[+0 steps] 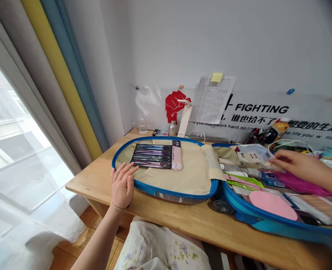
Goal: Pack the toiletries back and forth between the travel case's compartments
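Observation:
A blue-edged suitcase (194, 180) lies open on the desk, its beige-lined half on the left and its packed half on the right. A pack of several toothbrushes (154, 155) with a pink and black card lies in the left half. My left hand (122, 186) rests at the suitcase's near left rim, fingers spread, tips close to the toothbrush pack. Over the packed half, my right hand (290, 163) is closed on the edge of a clear plastic packet (254, 155) with pale contents. Below it lie a green and pink packet (245, 182), a pink oval item (273, 205) and magenta fabric (304, 182).
The wooden desk (95, 174) carries a small bottle (172, 128), a clear cup (142, 126) and a white lamp stand (185, 118) along the wall. An orange-labelled bottle (280, 129) stands behind the packed half. Curtains (56, 75) hang at the left.

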A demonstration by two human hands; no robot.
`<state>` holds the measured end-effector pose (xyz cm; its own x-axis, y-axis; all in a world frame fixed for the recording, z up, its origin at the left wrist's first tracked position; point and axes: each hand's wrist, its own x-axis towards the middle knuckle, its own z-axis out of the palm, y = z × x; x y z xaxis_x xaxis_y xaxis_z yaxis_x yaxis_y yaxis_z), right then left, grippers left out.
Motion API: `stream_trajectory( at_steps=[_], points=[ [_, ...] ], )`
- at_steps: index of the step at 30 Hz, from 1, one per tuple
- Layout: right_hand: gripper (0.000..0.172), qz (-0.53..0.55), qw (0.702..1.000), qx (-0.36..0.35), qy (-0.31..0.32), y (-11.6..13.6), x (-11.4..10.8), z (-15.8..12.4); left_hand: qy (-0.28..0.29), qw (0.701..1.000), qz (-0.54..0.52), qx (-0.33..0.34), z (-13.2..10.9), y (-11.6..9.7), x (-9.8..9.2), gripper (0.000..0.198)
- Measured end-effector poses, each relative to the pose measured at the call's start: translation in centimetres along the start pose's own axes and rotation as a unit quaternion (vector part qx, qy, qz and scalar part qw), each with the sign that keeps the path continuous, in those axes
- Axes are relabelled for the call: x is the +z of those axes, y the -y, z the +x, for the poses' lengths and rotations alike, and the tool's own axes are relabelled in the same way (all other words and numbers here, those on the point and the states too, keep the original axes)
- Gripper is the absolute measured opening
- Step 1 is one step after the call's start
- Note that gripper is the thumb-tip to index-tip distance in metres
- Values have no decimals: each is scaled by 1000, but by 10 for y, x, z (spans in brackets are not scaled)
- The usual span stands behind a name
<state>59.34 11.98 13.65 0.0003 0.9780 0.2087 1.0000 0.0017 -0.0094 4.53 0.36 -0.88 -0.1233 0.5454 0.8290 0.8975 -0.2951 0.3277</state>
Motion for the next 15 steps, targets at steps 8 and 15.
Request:
stream_trajectory(
  at_steps=[8,15],
  points=[
    [25,122,975,-174,-59,167,-57,-20,-10,1000,-1,-2,-3,1,3,47],
    [26,76,906,-412,53,344,-16,-39,-29,999,-3,20,-4,2,5,54]
  ],
)
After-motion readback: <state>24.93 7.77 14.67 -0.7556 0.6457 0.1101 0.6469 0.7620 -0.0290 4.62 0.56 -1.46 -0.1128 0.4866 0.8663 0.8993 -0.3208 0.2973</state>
